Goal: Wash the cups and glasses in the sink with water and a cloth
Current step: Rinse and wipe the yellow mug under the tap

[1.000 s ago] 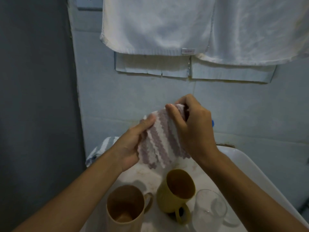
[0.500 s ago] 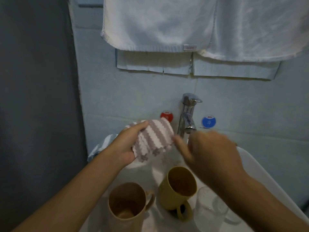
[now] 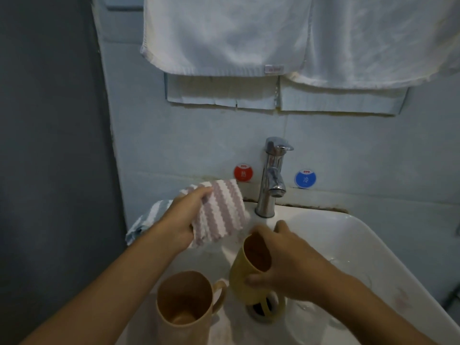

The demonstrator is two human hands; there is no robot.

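yellow cup (image 3: pixel 245 270) in right hand (image 3: pixel 286 265) grip, tilted over sink (image 3: pixel 361 245)

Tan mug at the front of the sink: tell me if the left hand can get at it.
Probably not yet: the left hand holds the striped cloth, so its grip is taken. Otherwise the tan mug stands uncovered just below it.

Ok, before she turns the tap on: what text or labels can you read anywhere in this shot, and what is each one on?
"OYO": top of the red round sticker on the wall, left of the faucet; the white character below it is too blurred to read.
"OYO": top of the blue round sticker, right of the faucet; its white character is also unreadable.
Small tag on the hem of the white towel: too small to read.
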